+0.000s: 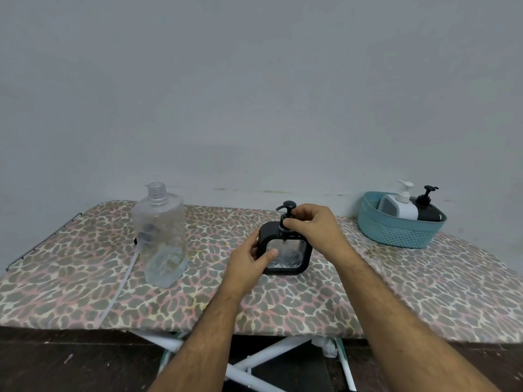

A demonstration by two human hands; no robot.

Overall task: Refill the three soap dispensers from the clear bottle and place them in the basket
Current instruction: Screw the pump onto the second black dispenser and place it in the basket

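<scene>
Black dispenser (284, 247) stands mid-table, left hand (250, 263) gripping its side, right hand (312, 227) pinching the pump collar, apparently screwing it on. Next, lift it to the basket (396, 230), far right.

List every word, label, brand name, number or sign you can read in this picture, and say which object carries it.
None: no readable text appears anywhere.
Clear bottle: bare plastic, no label.
Square black dispenser, held by the left hand and right hand: no print visible.
White dispenser and black dispenser in the teal basket: no lettering can be made out.
Leopard-print cover: pattern only.
</scene>
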